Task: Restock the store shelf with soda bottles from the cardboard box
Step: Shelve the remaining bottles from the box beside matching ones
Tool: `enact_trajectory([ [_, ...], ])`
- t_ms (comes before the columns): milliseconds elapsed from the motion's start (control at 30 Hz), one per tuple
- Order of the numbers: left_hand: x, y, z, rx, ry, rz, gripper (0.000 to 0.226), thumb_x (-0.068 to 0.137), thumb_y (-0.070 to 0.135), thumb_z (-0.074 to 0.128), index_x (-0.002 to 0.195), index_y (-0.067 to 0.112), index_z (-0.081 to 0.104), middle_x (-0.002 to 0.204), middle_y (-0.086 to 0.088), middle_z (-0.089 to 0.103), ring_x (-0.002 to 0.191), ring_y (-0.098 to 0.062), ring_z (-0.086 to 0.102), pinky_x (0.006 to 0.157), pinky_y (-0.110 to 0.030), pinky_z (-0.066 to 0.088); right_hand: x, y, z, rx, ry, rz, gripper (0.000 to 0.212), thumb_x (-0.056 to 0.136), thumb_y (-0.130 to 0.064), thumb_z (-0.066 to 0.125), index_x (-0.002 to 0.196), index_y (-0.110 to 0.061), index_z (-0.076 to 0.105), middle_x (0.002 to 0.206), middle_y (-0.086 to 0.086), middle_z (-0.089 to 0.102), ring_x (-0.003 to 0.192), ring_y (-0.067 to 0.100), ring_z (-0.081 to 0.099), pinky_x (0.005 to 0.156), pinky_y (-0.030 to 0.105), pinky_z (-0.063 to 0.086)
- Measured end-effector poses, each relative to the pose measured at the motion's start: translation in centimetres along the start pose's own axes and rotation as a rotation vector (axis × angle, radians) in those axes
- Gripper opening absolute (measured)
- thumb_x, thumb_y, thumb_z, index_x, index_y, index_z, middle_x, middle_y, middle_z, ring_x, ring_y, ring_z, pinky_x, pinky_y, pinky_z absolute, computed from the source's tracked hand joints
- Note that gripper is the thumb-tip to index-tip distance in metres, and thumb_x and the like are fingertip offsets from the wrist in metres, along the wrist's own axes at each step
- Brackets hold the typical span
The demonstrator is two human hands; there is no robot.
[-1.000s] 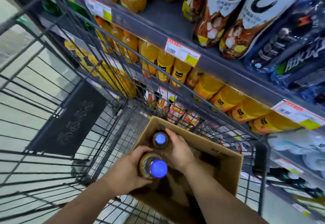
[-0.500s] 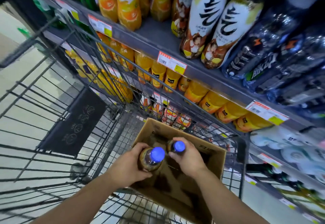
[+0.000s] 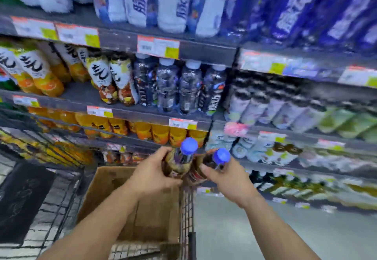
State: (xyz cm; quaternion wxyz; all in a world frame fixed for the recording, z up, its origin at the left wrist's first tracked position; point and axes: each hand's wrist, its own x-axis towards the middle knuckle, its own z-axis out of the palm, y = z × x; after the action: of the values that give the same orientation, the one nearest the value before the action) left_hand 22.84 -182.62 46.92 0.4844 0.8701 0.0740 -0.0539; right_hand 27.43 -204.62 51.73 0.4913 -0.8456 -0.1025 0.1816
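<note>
While both hands are raised above the box, each carries one soda bottle upright by its upper body. The left bottle (image 3: 180,160), with its blue cap (image 3: 189,146) standing clear above the fingers, sits in the left hand (image 3: 152,175), whose grip is clamped round the bottle's shoulder from the left side, thumb toward the camera. The right bottle (image 3: 206,164) is darker and mostly hidden; its blue cap (image 3: 221,156) pokes up past the right hand (image 3: 229,180), whose grip is closed on the neck and shoulder from the right. The two bottles stand just beside each other, bodies nearly touching, though blur makes it hard to say if they actually meet.

Below the hands lies the open cardboard box (image 3: 114,190), resting in a wire shopping cart (image 3: 186,208); what shows of the box's inside looks bare brown card. Both bottles are above the box's far right corner, clear of its rim.

Beyond them rises the store shelf (image 3: 142,114), its tiers packed with orange drinks (image 3: 161,134), dark clear bottles (image 3: 189,88), and white-labelled juice bottles (image 3: 102,76), with price tags (image 3: 182,124) along the edges. Grey floor (image 3: 275,229) shows at the right.
</note>
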Motion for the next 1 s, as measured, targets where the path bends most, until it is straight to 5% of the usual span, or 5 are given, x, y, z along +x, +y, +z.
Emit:
enact_trajectory([
  [267, 1.0, 23.6, 21.2, -0.148, -0.103, 0.254, 0.068, 0.053, 0.031, 0.091, 0.104, 0.045, 0.047, 0.093, 0.026, 0.069, 0.086, 0.017, 0.06, 0.084, -0.013, 0.048, -13.6, 7.0, -28.2, 0.111, 0.312, -0.007, 0.019, 0.087, -0.022, 0.069, 0.101, -0.01, 0.064, 0.076, -0.008, 0.064, 0.06, -0.01, 0.055, 0.063, 0.008, 0.043],
  [467, 0.6, 40.4, 39.8, -0.289, -0.349, 0.433, 0.064, 0.06, 0.003, 0.088, 0.099, 0.036, 0.049, 0.08, 0.019, 0.069, 0.074, 0.018, 0.06, 0.067, -0.002, 0.044, -25.5, 14.5, -46.6, 0.19, 0.711, 0.001, 0.014, 0.085, -0.027, 0.07, 0.093, -0.021, 0.06, 0.095, 0.003, 0.071, 0.085, 0.011, 0.064, 0.087, 0.03, 0.052],
  [633, 1.0, 50.6, 53.9, -0.377, -0.538, 0.502, 0.081, 0.03, 0.043, 0.09, 0.103, 0.04, 0.054, 0.091, 0.019, 0.072, 0.08, 0.005, 0.065, 0.076, -0.019, 0.049, -33.6, 20.3, -57.1, 0.264, 1.064, 0.04, 0.012, 0.086, -0.02, 0.069, 0.093, -0.017, 0.059, 0.087, -0.007, 0.071, 0.077, 0.004, 0.064, 0.078, 0.023, 0.053],
  [833, 2.5, 62.1, 71.0, -0.4, -0.715, 0.623, 0.058, 0.062, -0.008, 0.083, 0.107, 0.015, 0.055, 0.078, 0.018, 0.073, 0.065, 0.01, 0.062, 0.061, -0.005, 0.045, -38.0, 27.4, -70.4, 0.226, 1.308, 0.122, 0.021, 0.083, -0.034, 0.071, 0.093, -0.02, 0.058, 0.086, 0.008, 0.069, 0.08, 0.017, 0.068, 0.08, 0.033, 0.057],
  [1000, 7.7, 72.5, 83.2, -0.398, -0.792, 0.687, 0.064, 0.049, 0.021, 0.092, 0.101, 0.028, 0.056, 0.091, 0.024, 0.071, 0.076, 0.004, 0.066, 0.071, -0.014, 0.049, -38.6, 32.0, -83.7, 0.207, 1.394, 0.149, 0.037, 0.07, -0.048, 0.072, 0.095, -0.023, 0.059, 0.098, 0.017, 0.068, 0.092, 0.036, 0.065, 0.088, 0.053, 0.051],
])
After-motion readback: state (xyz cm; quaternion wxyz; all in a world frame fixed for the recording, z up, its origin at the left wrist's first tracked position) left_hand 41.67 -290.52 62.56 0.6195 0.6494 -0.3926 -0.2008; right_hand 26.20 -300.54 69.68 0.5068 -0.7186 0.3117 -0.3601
